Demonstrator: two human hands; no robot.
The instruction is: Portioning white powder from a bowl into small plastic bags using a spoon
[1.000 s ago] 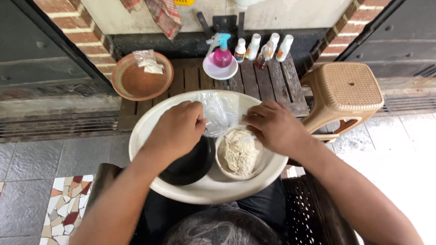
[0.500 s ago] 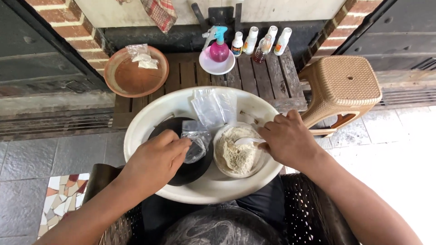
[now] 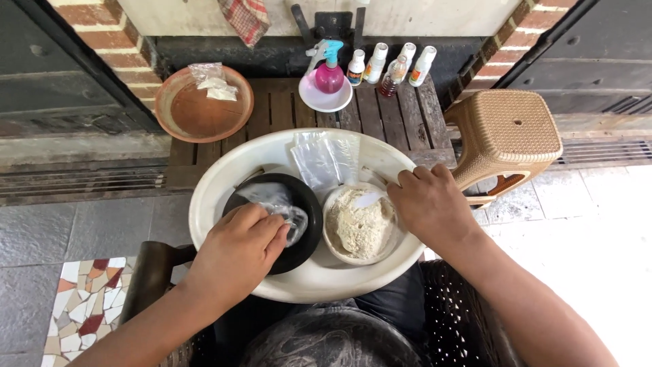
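Left hand (image 3: 238,248) moved onto black bowl (image 3: 299,204) | clear crumpled bag (image 3: 280,207)

Looked steeply down from the wearer's head, close above the left hand (image 3: 234,255) and right hand (image 3: 431,204). Faced forward toward the brick wall (image 3: 102,34) beyond the hands.

Home porch: brick pillars (image 3: 109,41), tiled floor (image 3: 81,224).

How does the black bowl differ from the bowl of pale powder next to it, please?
The black bowl is dark and holds a crumpled clear plastic bag under the left hand; the powder bowl is pale and heaped with beige powder, with the right hand at its rim. The black bowl looks slightly wider. Both sit side by side in the white basin.
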